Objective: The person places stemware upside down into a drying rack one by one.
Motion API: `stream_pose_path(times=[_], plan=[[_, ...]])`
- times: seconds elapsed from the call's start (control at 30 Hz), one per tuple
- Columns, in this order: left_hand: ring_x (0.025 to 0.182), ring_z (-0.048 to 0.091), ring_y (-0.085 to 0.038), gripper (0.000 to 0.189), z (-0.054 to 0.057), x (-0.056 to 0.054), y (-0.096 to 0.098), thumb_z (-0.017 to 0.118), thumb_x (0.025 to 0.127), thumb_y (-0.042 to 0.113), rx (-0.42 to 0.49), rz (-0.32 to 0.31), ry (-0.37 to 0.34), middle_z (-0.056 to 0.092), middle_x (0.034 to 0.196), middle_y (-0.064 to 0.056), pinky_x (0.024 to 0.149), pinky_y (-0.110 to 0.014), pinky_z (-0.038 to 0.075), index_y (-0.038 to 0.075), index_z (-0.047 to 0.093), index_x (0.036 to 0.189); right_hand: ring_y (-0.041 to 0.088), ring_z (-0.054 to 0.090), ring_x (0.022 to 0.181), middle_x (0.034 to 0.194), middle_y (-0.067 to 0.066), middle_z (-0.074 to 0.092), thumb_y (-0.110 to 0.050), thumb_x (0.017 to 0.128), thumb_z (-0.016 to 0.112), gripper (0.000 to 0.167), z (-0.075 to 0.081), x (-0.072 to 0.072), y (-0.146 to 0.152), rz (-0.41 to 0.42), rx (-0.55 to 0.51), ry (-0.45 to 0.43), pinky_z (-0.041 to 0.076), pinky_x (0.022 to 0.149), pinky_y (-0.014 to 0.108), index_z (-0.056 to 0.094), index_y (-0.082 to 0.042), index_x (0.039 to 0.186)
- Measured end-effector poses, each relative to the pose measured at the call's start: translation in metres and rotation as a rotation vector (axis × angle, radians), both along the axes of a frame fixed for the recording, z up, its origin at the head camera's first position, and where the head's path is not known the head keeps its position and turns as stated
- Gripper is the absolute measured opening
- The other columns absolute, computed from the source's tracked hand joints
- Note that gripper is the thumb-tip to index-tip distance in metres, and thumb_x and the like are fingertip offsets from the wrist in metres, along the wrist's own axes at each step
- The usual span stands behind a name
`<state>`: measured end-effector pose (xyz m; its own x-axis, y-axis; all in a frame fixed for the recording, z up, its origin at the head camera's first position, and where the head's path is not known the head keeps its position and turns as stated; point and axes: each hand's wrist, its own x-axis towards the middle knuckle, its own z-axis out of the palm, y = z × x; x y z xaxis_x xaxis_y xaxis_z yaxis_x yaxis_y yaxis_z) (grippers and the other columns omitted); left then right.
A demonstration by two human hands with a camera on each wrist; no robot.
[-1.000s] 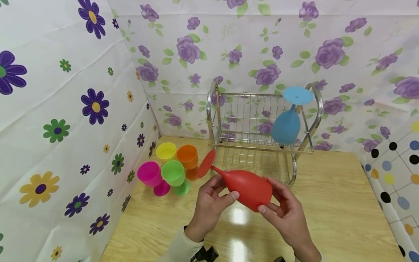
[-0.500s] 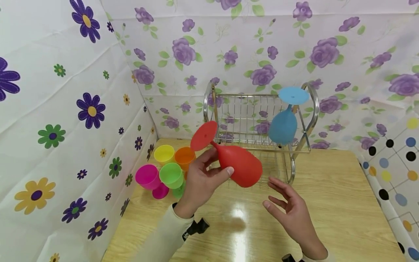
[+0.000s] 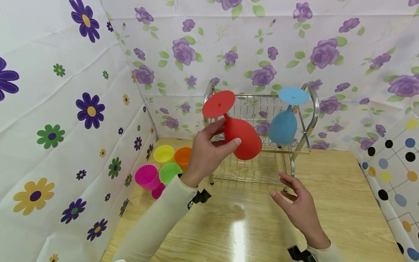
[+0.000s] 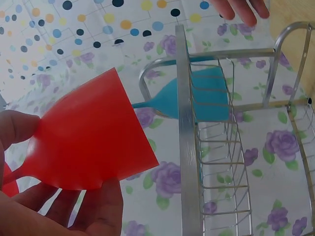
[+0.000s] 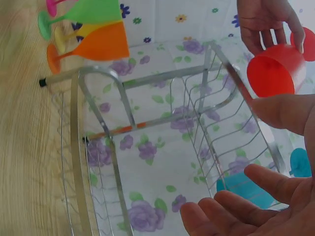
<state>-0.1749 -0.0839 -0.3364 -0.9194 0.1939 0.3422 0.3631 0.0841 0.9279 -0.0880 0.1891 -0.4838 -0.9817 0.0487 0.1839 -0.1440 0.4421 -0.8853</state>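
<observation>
Two hands in the head view; left hand (image 3: pixel 209 153), centre of the frame, has the red goblet (image 3: pixel 243 140) by its bowl, thumb on the near side, fingers curled round the other; goblet is off the desk (image 3: pixel 343 193), tilted, foot at upper left, mouth facing down and right; left wrist view shows its rim near the rack rail with a gap between.

Right hand (image 3: pixel 299 203), lower right of centre, is half open, thumb and fingers apart, nothing in its grasp; it's in front of the rack's right leg.

Metal dish rack (image 3: pixel 315 109) stands behind the red goblet, centre right, two tiers; blue goblet (image 3: pixel 283 127) sits inverted at the right end of the upper tier, foot up.

Four more goblets stand upright, left of centre on the desk: yellow (image 3: pixel 163 154) and orange (image 3: pixel 183 158) behind, magenta (image 3: pixel 147 177) and green (image 3: pixel 170 173) in front; left arm partly hides the green; purple-flowered sheet (image 3: pixel 248 43) across the top, dotted sheet (image 3: pixel 392 189) lower right.
</observation>
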Motion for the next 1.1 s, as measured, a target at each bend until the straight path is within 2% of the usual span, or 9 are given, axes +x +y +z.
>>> stream_pose_path(times=[0.07, 0.17, 0.27, 0.33, 0.63, 0.73, 0.93, 1.1], plan=[[0.123, 0.066, -0.024, 0.062, 0.003, -0.009, 0.003, 0.08, 0.093, 0.024, -0.026, 0.01, -0.004, 0.066, 0.141, -0.001, 0.097, -0.039, 0.064, 0.014, 0.059, 0.151, 0.02, 0.057, 0.135, 0.152, 0.009, 0.056, -0.025, 0.099, 0.077, 0.06, -0.001, -0.004, 0.003, -0.039, 0.054, 0.004, 0.06, 0.094, 0.02, 0.054, -0.013, 0.153], [0.124, 0.064, -0.021, 0.064, 0.005, -0.021, 0.007, 0.08, 0.094, 0.025, -0.06, 0.028, -0.015, 0.064, 0.143, 0.001, 0.097, -0.038, 0.063, 0.014, 0.057, 0.153, 0.036, 0.057, 0.136, 0.152, 0.014, 0.055, -0.028, 0.1, 0.076, 0.059, -0.004, -0.009, 0.008, -0.081, 0.12, 0.02, 0.064, 0.095, 0.041, 0.055, -0.011, 0.152], [0.125, 0.063, -0.02, 0.065, 0.006, -0.034, 0.012, 0.08, 0.094, 0.026, -0.093, 0.044, -0.014, 0.063, 0.144, 0.001, 0.097, -0.038, 0.063, 0.014, 0.056, 0.154, 0.045, 0.055, 0.135, 0.152, 0.02, 0.053, -0.026, 0.101, 0.075, 0.057, -0.008, -0.016, 0.013, -0.111, 0.162, 0.044, 0.059, 0.095, 0.061, 0.055, -0.007, 0.151], [0.125, 0.063, -0.02, 0.065, 0.007, -0.042, 0.016, 0.08, 0.094, 0.026, -0.114, 0.05, -0.014, 0.062, 0.144, 0.001, 0.096, -0.039, 0.064, 0.015, 0.057, 0.154, 0.048, 0.055, 0.133, 0.151, 0.023, 0.053, -0.024, 0.101, 0.074, 0.056, -0.013, -0.021, 0.017, -0.131, 0.191, 0.064, 0.058, 0.095, 0.066, 0.055, -0.005, 0.15], [0.119, 0.069, -0.022, 0.063, 0.004, -0.074, 0.036, 0.08, 0.094, 0.028, -0.257, 0.086, -0.039, 0.065, 0.142, -0.003, 0.089, -0.038, 0.066, 0.021, 0.058, 0.153, 0.049, 0.059, 0.123, 0.143, 0.03, 0.056, -0.014, 0.096, 0.078, 0.051, -0.036, -0.037, 0.025, -0.205, 0.316, 0.158, 0.059, 0.087, 0.068, 0.061, 0.002, 0.142], [0.122, 0.067, -0.023, 0.063, 0.002, -0.082, 0.041, 0.079, 0.095, 0.029, -0.3, 0.074, -0.035, 0.063, 0.143, -0.002, 0.09, -0.038, 0.066, 0.02, 0.057, 0.153, 0.049, 0.061, 0.119, 0.141, 0.031, 0.056, -0.012, 0.096, 0.078, 0.05, -0.042, -0.042, 0.026, -0.222, 0.329, 0.166, 0.059, 0.084, 0.066, 0.062, 0.003, 0.141], [0.13, 0.061, -0.024, 0.063, -0.002, -0.092, 0.053, 0.078, 0.097, 0.028, -0.372, 0.041, -0.074, 0.06, 0.145, -0.003, 0.092, -0.039, 0.065, 0.019, 0.055, 0.155, 0.045, 0.061, 0.112, 0.137, 0.031, 0.059, -0.01, 0.096, 0.076, 0.049, -0.056, -0.05, 0.028, -0.261, 0.332, 0.165, 0.058, 0.08, 0.06, 0.062, 0.004, 0.141], [0.13, 0.059, -0.025, 0.062, -0.008, -0.098, 0.06, 0.079, 0.097, 0.024, -0.388, 0.028, -0.11, 0.061, 0.145, -0.002, 0.092, -0.04, 0.065, 0.018, 0.056, 0.154, 0.048, 0.062, 0.116, 0.134, 0.03, 0.059, -0.009, 0.099, 0.072, 0.049, -0.072, -0.057, 0.031, -0.299, 0.274, 0.136, 0.059, 0.084, 0.062, 0.059, 0.003, 0.145]])
